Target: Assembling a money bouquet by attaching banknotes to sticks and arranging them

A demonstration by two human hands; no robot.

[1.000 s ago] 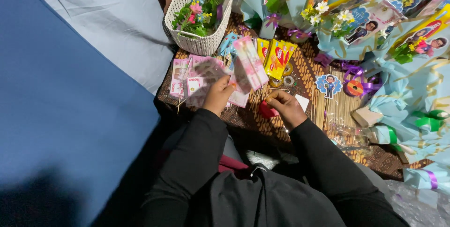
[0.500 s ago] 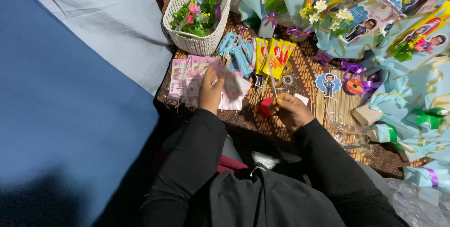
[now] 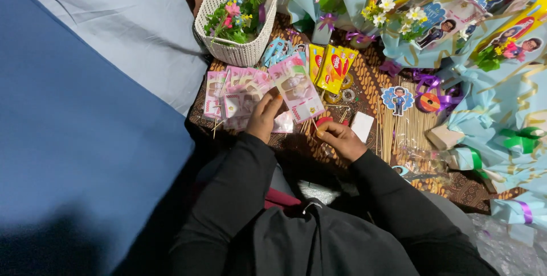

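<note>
My left hand (image 3: 264,117) holds up a pink banknote in a clear sleeve (image 3: 296,89) above a pile of similar pink sleeved notes (image 3: 231,96). A thin wooden skewer (image 3: 313,122) runs between the note's lower end and my right hand (image 3: 337,137), which pinches it beside a small red object (image 3: 325,121). Both arms wear black sleeves. The work lies on a brown patterned cloth (image 3: 373,79).
A white woven basket (image 3: 242,53) with artificial flowers stands at the back. Yellow packets (image 3: 333,68), a white card (image 3: 362,126), a bundle of skewers (image 3: 399,130), a cartoon cut-out (image 3: 397,100), purple ribbon (image 3: 433,102) and light-blue wrapped bouquets (image 3: 501,99) crowd the right. Blue fabric (image 3: 74,139) lies left.
My left hand lowered the pink note, then raised it again and tilted it toward the basket. My right hand stayed by the red object and now pinches the skewer.
</note>
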